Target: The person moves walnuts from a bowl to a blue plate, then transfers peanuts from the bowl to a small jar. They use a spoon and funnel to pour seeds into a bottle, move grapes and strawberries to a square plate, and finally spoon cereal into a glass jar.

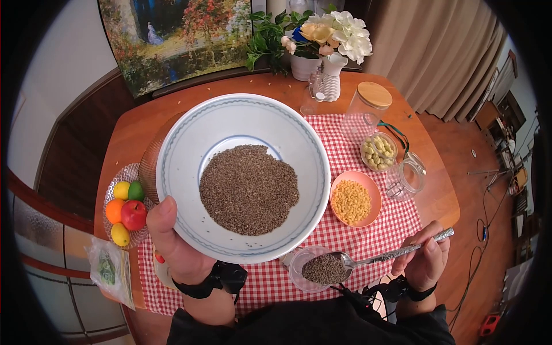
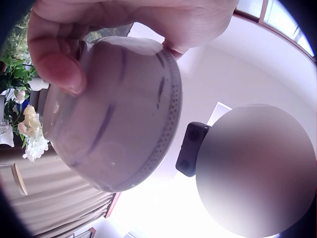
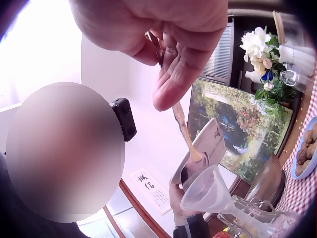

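White ceramic, smooth and round, makes the wide bowl [image 1: 296,129], with blue-green bands inside; it is raised, tilted, above the red-and-white checked cloth [image 1: 261,287]. Inside lie small, dark brown grains [image 1: 249,190]. The left hand [image 1: 181,250] grips this bowl, its thumb at the rim and its fingers bent against the outer wall. The right hand [image 1: 425,259] pinches the shiny metal spoon [image 1: 384,257] by its patterned handle. The spoon, heaped with same grains, is over the translucent funnel [image 3: 207,191]. Near it, a coral round dish [image 1: 376,198] holds yellow pieces. On a wall paper [image 3: 150,191], large black characters read 誠信.
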{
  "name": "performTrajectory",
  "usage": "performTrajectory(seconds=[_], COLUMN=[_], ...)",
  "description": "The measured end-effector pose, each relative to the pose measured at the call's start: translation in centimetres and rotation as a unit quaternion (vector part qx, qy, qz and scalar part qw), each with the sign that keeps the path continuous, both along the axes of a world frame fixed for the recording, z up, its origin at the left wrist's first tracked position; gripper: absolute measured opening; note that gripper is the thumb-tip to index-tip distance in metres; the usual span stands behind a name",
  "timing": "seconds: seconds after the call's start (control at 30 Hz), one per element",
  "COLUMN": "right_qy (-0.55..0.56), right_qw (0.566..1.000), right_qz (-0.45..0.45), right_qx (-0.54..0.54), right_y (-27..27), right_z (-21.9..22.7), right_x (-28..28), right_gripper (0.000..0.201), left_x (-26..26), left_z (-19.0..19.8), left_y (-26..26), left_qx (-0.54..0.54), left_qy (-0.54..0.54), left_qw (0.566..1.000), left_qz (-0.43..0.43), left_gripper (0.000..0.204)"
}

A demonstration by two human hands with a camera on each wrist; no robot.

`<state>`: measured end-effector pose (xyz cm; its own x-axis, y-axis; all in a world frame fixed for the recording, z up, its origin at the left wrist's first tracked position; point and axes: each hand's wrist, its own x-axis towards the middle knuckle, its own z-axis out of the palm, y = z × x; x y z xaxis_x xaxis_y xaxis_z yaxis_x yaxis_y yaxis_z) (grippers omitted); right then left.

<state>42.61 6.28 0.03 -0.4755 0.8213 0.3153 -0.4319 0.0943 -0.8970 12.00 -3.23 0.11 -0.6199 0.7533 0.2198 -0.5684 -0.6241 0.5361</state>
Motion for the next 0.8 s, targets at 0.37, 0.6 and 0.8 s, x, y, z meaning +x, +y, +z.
performTrajectory(seconds=[0.37, 0.6, 0.8], right_qy=[-0.017, -0.032, -0.039], right_qw=[0.998, 0.996, 0.998], right_qz=[-0.052, -0.05, -0.042], right_qx=[0.034, 0.066, 0.003], right_y=[-0.3, -0.2, -0.6], right_z=[0.6, 0.5, 1.3], right_x=[-1.5, -1.3, -0.4], right_gripper=[0.023, 0.022, 0.025], left_x=[0.2, -0.5, -0.4], left_z=[0.1, -0.4, -0.4], left_y=[0.0, -0.3, -0.3], left_qx=[-0.005, -0.007, -0.005], left_qy=[0.0, 0.008, 0.009], left_qw=[1.0, 1.0, 1.0], left_qz=[0.003, -0.023, -0.02], left_gripper=[0.059, 0.063, 0.063])
